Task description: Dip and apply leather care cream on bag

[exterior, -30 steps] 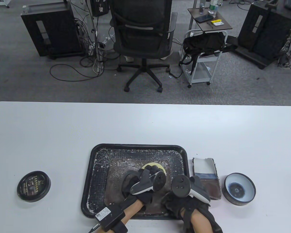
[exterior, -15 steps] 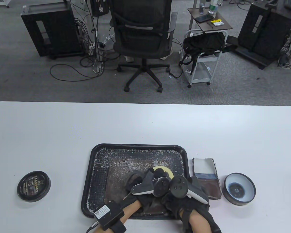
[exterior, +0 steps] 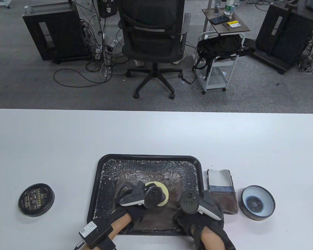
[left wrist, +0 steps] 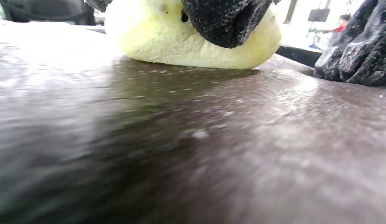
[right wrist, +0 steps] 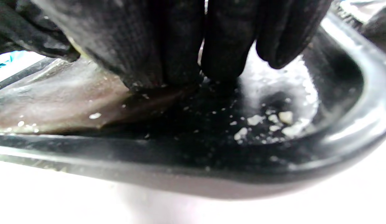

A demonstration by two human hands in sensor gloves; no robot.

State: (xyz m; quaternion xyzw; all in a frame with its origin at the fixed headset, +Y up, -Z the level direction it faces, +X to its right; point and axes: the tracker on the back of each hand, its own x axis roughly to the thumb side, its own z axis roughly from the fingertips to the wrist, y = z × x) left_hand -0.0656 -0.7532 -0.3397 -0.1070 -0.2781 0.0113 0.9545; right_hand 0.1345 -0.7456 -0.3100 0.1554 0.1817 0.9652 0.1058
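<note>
- Two gloved hands work over the black tray (exterior: 100, 182), which sits at six o'clock on the white table (exterior: 156, 135).
- We see the brown leather bag (exterior: 156, 216) lying flat inside the tray, speckled with pale crumbs.
- Our left hand (exterior: 135, 205) presses a yellow sponge (exterior: 163, 194) onto the bag; in the left wrist view the fingertips (left wrist: 227, 21) curl over the sponge's top and grip it, its underside flat on the leather.
- Our right hand (exterior: 198, 216) lies at four o'clock of the sponge, near the tray's right edge. In the right wrist view its fingers (right wrist: 168, 46) point down, close together and fairly straight, tips touching the bag's edge and the tray floor; they hold nothing.
- At nine o'clock, well apart from the tray, rests the round black lid (exterior: 36, 199).
- At three o'clock, just beside the tray, lies a folded cloth (exterior: 221, 191), and beyond it the open cream tin (exterior: 257, 202).
- At twelve o'clock, beyond the table, stands an office chair (exterior: 154, 44).
</note>
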